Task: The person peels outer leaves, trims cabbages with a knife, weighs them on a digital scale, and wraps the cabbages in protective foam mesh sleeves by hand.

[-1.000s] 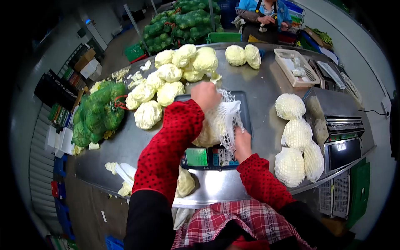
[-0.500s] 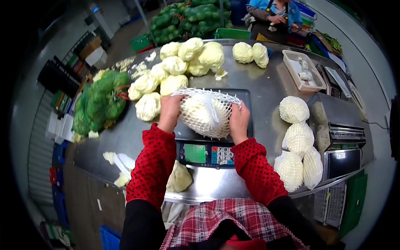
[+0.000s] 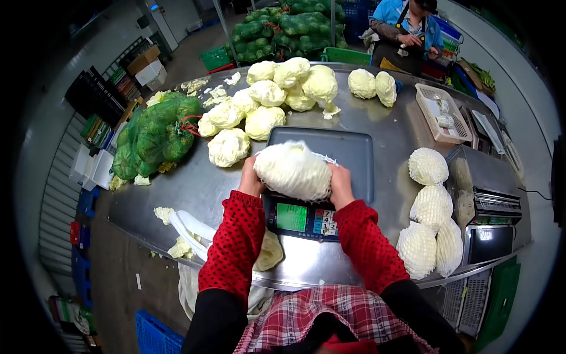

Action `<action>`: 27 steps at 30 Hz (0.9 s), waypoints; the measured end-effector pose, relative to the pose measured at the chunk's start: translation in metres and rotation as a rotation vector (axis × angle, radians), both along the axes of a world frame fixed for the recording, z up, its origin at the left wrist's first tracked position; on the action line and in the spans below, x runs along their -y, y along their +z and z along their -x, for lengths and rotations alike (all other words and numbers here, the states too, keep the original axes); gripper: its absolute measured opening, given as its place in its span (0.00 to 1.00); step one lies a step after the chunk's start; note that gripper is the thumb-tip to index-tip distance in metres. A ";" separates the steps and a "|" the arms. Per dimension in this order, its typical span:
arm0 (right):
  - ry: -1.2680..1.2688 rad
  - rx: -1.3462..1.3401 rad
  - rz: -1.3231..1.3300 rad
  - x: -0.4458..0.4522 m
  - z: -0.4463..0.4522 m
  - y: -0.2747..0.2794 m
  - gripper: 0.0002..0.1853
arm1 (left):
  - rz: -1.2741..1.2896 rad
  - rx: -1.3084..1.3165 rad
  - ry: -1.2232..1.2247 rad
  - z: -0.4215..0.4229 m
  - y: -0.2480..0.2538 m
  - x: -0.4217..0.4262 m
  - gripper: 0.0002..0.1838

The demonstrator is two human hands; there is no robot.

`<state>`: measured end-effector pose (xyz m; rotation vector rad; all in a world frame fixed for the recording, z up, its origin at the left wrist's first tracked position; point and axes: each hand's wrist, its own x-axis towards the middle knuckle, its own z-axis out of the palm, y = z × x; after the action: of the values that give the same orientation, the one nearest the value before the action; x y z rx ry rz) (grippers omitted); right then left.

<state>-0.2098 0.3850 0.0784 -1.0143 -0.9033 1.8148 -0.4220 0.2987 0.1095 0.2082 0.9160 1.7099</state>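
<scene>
1. The netted cabbage (image 3: 293, 171) is staying between the two hands, over the near part of a grey weighing plate (image 3: 358, 147); I cannot tell whether its underside is touching this plate.
2. At the left side, a green net sack (image 3: 154, 138) is lying on the metal table (image 3: 389, 153), and a red tie (image 3: 190, 125) is showing at its right end.
3. Nearer to the person, white strips (image 3: 194, 227) are lying close to the table edge, with leaf scraps (image 3: 181, 248) beside them.
4. Next, a pile of bare cabbages (image 3: 268, 93) is resting beyond the left hand (image 3: 250, 177).
5. This left hand is holding the left side of the netted cabbage, in a wide grip, with the whole head filling the space between the hands.
6. One bare cabbage (image 3: 270, 251) is lying at the near edge, partly hidden by the left sleeve (image 3: 233, 242).
7. Below the netted cabbage, a display (image 3: 291, 217) is glowing green.
8. The right hand (image 3: 341, 184) is pressing the right side of the same cabbage, also widely.
9. Farther away, two cabbages (image 3: 362, 84) are lying side by side, and behind the table a person in blue (image 3: 407, 26) is standing.
10. At the right, four cabbages in white nets (image 3: 431, 206) are sitting together, beside a metal machine (image 3: 483, 165); a pale basket (image 3: 425, 109) is standing behind them.
</scene>
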 end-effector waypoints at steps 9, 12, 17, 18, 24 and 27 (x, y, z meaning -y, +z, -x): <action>0.327 -0.373 0.377 0.004 -0.046 0.005 0.15 | -0.210 0.174 0.058 -0.007 -0.019 -0.028 0.13; 0.383 -0.486 0.404 0.008 -0.066 0.007 0.15 | -0.067 0.212 0.242 -0.017 -0.011 -0.030 0.15; 0.425 -0.161 0.133 0.036 -0.094 0.059 0.15 | 0.190 -0.389 0.061 -0.046 0.044 0.008 0.14; 0.468 -0.105 0.184 0.033 -0.107 0.060 0.14 | 0.240 -0.524 0.027 -0.042 0.044 0.015 0.13; 0.117 0.239 -0.497 -0.015 -0.085 0.018 0.35 | 0.300 -1.460 -0.016 -0.051 0.035 0.013 0.31; 0.141 0.128 -0.572 -0.015 -0.046 0.021 0.41 | 0.070 -0.972 0.052 -0.065 0.001 -0.013 0.39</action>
<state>-0.1639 0.4003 0.0993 -0.7140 -1.4962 1.4736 -0.3573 0.3118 0.1108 1.0315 1.6788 1.5949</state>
